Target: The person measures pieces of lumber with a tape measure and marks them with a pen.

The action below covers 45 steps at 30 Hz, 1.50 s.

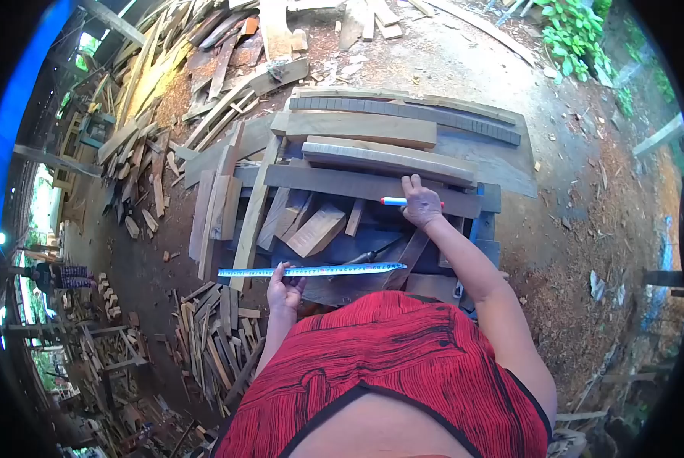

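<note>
My left hand (285, 290) is closed on a white and blue measuring tape (357, 269), thumb up against its edge. The tape stretches left to right, close to my body. Farther forward and to the right, my right hand (422, 204) grips a marker (392, 201) with a white and blue barrel and a red end. That hand rests at the edge of a dark plank (334, 182), which lies crosswise. Just beyond it is a thick grey-edged board (388, 160). A short wood block (317, 230) sits between the plank and the tape.
More boards (361, 128) lie stacked at the far side of the workbench. A long pale strip of wood (256, 206) crosses its left part. Scrap wood (212, 336) is heaped on the floor at left, with another pile (140, 153) farther off. A person (63, 276) is at far left.
</note>
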Each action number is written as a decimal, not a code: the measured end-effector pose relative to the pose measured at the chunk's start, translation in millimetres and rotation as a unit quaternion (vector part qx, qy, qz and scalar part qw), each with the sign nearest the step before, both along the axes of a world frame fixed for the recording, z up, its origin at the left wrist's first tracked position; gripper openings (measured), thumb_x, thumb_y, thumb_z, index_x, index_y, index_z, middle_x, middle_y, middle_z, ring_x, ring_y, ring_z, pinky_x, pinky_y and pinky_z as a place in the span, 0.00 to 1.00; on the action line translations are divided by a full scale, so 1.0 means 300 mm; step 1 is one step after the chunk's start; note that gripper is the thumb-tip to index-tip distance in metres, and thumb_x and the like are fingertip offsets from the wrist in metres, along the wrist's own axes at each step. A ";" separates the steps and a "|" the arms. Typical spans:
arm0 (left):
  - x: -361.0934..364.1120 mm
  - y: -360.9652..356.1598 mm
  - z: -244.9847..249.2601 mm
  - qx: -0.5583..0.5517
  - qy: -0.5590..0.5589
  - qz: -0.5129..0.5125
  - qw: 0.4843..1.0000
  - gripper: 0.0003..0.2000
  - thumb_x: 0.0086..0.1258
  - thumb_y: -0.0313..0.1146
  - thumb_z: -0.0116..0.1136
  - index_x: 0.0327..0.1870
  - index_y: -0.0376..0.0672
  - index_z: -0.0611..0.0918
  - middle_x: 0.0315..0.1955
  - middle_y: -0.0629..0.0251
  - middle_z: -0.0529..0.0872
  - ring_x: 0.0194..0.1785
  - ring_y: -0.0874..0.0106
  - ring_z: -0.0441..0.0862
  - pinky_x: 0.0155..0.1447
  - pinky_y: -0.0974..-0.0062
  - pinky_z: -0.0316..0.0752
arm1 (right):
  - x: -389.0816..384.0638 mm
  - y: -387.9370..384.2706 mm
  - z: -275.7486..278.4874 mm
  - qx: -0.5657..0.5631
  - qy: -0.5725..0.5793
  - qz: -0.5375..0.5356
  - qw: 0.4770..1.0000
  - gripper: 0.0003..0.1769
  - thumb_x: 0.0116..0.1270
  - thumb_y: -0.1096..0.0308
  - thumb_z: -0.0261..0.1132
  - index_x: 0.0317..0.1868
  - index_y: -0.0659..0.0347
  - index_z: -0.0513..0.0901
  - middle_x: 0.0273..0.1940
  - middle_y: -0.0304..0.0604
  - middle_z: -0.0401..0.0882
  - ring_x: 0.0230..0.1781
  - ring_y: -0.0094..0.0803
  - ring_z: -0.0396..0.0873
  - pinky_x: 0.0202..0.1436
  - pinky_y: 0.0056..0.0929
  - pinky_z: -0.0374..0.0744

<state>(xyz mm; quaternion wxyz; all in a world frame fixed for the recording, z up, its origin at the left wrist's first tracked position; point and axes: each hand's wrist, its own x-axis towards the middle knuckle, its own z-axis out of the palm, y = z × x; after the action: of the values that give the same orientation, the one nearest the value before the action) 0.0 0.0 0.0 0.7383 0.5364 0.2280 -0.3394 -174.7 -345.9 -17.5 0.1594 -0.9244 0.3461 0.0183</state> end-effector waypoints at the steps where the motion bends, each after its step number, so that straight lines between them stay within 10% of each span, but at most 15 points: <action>1: -0.006 -0.011 0.029 0.006 -0.003 0.005 1.000 0.10 0.67 0.43 0.58 0.39 0.47 0.80 0.33 0.67 0.81 0.39 0.65 0.79 0.44 0.57 0.77 | 0.000 0.013 0.001 -0.009 -0.066 -0.016 0.998 0.36 0.49 0.61 0.72 0.59 0.54 0.68 0.52 0.51 0.71 0.42 0.48 0.81 0.44 0.42 0.80; 6: -0.035 -0.079 0.041 -0.027 0.002 -0.011 1.000 0.08 0.65 0.39 0.59 0.39 0.47 0.80 0.36 0.66 0.80 0.44 0.66 0.77 0.46 0.55 0.75 | -0.032 0.066 0.156 -0.003 -0.208 0.006 0.978 0.25 0.50 0.60 0.71 0.49 0.57 0.77 0.43 0.50 0.77 0.40 0.47 0.81 0.40 0.41 0.80; 11: -0.053 -0.165 0.088 -0.071 -0.005 -0.038 0.997 0.11 0.66 0.38 0.60 0.43 0.42 0.79 0.39 0.62 0.79 0.43 0.64 0.80 0.47 0.54 0.78 | -0.122 0.154 0.321 0.444 -0.088 0.067 0.889 0.18 0.51 0.56 0.72 0.37 0.62 0.84 0.31 0.46 0.82 0.34 0.32 0.80 0.41 0.30 0.76; 39: 0.227 -0.076 0.221 -0.136 -0.069 -0.146 0.977 0.14 0.67 0.44 0.58 0.45 0.43 0.80 0.35 0.66 0.82 0.35 0.72 0.83 0.33 0.74 0.81 | -0.075 0.366 0.275 0.527 -0.204 -0.221 0.795 0.09 0.56 0.71 0.67 0.33 0.68 0.79 0.20 0.36 0.74 0.12 0.16 0.65 0.14 0.14 0.62; 45: 0.307 -0.041 0.251 -0.140 -0.190 -0.260 0.936 0.21 0.67 0.45 0.59 0.55 0.41 0.76 0.47 0.62 0.80 0.46 0.71 0.80 0.46 0.75 0.79 | -0.045 0.360 0.258 0.672 -0.322 -0.261 0.614 0.07 0.58 0.74 0.63 0.37 0.64 0.75 0.20 0.35 0.69 0.14 0.17 0.64 0.13 0.14 0.62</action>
<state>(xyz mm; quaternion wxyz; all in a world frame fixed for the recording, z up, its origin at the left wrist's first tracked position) 92.2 -12.3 75.2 0.7216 0.5223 -0.1136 -0.4401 -188.2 -237.8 60.0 0.8352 -0.3758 0.3898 -0.0958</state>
